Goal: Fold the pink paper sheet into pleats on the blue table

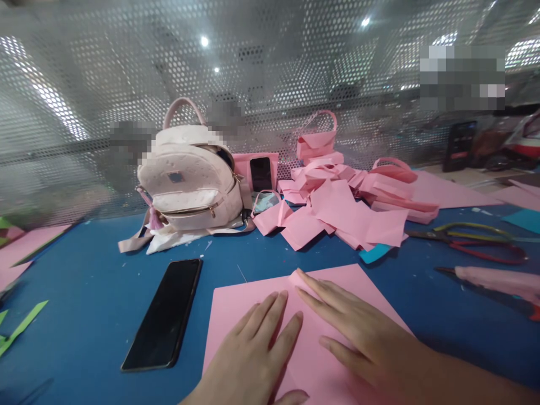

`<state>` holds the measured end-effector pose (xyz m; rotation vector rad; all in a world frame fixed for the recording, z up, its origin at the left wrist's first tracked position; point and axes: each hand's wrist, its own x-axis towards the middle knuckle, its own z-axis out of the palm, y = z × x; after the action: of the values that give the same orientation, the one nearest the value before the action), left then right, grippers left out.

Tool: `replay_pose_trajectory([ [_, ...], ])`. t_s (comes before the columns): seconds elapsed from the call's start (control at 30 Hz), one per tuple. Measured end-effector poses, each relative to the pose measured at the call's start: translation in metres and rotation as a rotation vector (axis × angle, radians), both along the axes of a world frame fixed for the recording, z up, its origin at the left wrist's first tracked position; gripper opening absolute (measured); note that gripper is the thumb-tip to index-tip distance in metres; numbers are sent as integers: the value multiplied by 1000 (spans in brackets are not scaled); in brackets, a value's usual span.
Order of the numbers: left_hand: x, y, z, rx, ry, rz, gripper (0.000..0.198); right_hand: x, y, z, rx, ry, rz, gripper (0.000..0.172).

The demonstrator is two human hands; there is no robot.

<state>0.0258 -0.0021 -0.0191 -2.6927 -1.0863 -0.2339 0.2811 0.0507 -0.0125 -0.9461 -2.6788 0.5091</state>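
Observation:
A large sheet of pink paper (236, 306) lies on the blue table (93, 292) right in front of me, with a crease or raised fold near the middle of its far edge. My left hand (253, 354) rests flat on the left part of the sheet, fingers stretched forward. On the right part, my right hand (358, 320) lies with fingers extended, its fingertips touching the paper by the fold at the far edge. Neither hand grips anything. Parts of the sheet's near side are hidden under my hands and beyond the lower frame edge.
A black smartphone (166, 315) lies left of the sheet. Behind stand a pale pink backpack (189, 174) and a pile of folded pink paper pieces (337, 208). Scissors (476, 236) and a pink-handled tool (498, 281) lie right. Perforated metal panel (270, 73) closes the back.

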Motion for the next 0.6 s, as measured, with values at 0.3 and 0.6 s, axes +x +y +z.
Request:
replay_pose_trajectory([
  [0.3,-2,0,-1,8,6,-5,86,0,0,-2,42,40,6,65],
  [0.6,-1,0,2,83,52,-35,82,0,-1,-3,79,-6,6,63],
])
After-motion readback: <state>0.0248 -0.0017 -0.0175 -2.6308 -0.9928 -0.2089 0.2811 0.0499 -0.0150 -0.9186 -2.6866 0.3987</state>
